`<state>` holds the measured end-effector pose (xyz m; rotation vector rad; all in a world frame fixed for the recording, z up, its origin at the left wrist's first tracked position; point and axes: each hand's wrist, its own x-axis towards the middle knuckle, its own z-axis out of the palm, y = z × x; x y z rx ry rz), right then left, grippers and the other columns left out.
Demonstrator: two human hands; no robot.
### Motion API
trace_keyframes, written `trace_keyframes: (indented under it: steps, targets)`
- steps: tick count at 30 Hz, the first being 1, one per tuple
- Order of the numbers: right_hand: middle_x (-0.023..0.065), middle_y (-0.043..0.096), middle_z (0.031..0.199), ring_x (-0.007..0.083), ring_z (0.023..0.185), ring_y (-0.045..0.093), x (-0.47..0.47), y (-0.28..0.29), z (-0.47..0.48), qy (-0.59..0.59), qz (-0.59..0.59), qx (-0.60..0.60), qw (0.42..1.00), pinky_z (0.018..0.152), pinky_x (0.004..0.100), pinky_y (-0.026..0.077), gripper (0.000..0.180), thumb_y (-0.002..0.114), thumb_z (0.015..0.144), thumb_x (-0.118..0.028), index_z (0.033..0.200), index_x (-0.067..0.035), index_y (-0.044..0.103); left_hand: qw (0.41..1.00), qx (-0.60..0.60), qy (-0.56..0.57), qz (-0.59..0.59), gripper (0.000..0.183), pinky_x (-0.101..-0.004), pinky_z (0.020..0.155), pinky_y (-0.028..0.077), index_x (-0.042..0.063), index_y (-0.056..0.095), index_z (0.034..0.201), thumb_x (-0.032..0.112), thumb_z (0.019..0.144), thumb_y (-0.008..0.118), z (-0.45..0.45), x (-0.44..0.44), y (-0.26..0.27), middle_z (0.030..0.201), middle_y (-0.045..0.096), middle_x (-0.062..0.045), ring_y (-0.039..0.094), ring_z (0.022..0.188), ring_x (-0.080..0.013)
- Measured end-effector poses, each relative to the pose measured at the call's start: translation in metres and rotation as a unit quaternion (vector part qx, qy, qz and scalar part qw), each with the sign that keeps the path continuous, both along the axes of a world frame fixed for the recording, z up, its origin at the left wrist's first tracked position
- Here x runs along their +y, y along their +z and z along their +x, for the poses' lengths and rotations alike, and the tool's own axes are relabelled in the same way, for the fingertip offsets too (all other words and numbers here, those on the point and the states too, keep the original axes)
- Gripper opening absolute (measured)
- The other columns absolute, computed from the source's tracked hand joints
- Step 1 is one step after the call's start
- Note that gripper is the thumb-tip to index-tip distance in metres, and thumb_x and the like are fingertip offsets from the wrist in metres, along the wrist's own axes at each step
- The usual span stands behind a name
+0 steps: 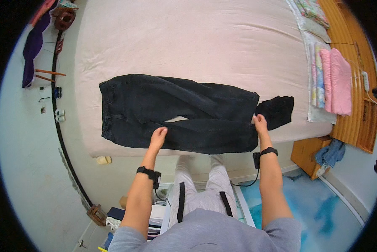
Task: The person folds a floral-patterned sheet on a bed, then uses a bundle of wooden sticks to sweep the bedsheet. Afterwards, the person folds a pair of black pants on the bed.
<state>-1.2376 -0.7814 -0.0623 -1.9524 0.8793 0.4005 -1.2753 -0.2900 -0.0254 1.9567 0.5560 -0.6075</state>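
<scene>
A pair of black jeans (pixel 138 100) lies spread flat on the bed, waistband to the left and both legs pointing right. A small gap between the legs shows the pale sheet. My left hand (pixel 159 137) rests over the near leg below the crotch, its thumb and fingers close together. At the hem end of the legs is my right hand (pixel 260 123), fingertips bunched by the inner corner of the near leg. Whether either hand pinches cloth cannot be made out. Just beyond the hems sits a folded black garment (pixel 276 110), partly behind my right hand.
A pale pink sheet covers the bed (pixel 188 41). Folded pink bedding (pixel 339 82) is stacked by the wooden headboard (pixel 362 126). A wooden nightstand (pixel 308 154) with denim (pixel 332 152) hanging on it stands at right. Cables run from both wrist straps. A slipper (pixel 104 160) lies on the floor.
</scene>
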Motion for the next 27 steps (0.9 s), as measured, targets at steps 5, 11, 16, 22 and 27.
trace_keyframes:
  steps: [5,11,16,22,27]
  targets:
    - [0.0206,0.034,0.139,0.0306,0.127,0.035,-0.015,-0.025,0.041,-0.048,0.012,-0.019,0.999,0.102,0.0371,0.032,0.072,0.065,0.081,-0.026,0.136,0.001,0.028,0.988,-0.069,-0.106,0.094,0.031,-0.035,0.084,0.045,0.002,0.058,0.107,0.024,0.086,0.054,0.064,-0.05,-0.009,0.11,0.054,-0.016,0.058,0.095,-0.0276]
    - [0.0113,0.06,0.105,0.0204,0.092,0.057,-0.017,-0.028,0.046,-0.057,0.188,0.025,0.98,0.078,0.0313,0.045,0.055,0.071,0.076,-0.022,0.121,0.001,0.049,0.93,-0.157,-0.259,0.209,0.033,-0.0382,0.093,0.041,0.002,0.056,0.112,0.018,0.083,0.058,0.112,-0.091,-0.003,0.122,0.05,-0.014,0.049,0.11,-0.0315]
    - [0.0121,0.056,0.103,0.0235,0.098,0.055,0.017,0.01,0.015,0.104,0.165,-0.146,0.97,0.085,0.0332,0.043,0.037,0.067,0.075,-0.014,0.107,0.002,0.056,0.847,-0.236,-0.4,0.258,0.038,-0.0398,0.096,0.038,0.004,0.055,0.114,0.011,0.078,0.061,0.131,-0.113,-0.012,0.126,0.048,-0.013,0.045,0.116,-0.0306]
    - [0.0224,0.045,0.127,0.0373,0.125,0.036,0.063,0.065,-0.013,0.331,0.022,-0.234,0.914,0.102,0.0424,0.031,0.028,0.062,0.06,-0.004,0.086,0.004,0.056,0.777,-0.221,-0.495,0.32,0.046,-0.0405,0.102,0.031,0.007,0.052,0.12,0.01,0.075,0.062,0.134,-0.122,-0.032,0.13,0.046,-0.011,0.039,0.123,-0.0274]
    - [0.0197,0.051,0.121,0.0344,0.123,0.04,0.088,0.105,-0.027,0.388,0.032,-0.278,0.878,0.102,0.048,0.031,0.022,0.063,0.053,-0.002,0.062,0.001,0.044,0.745,-0.226,-0.513,0.361,0.051,-0.0416,0.105,0.028,0.009,0.048,0.124,0.009,0.074,0.061,0.14,-0.113,-0.044,0.131,0.044,-0.01,0.036,0.126,-0.0272]
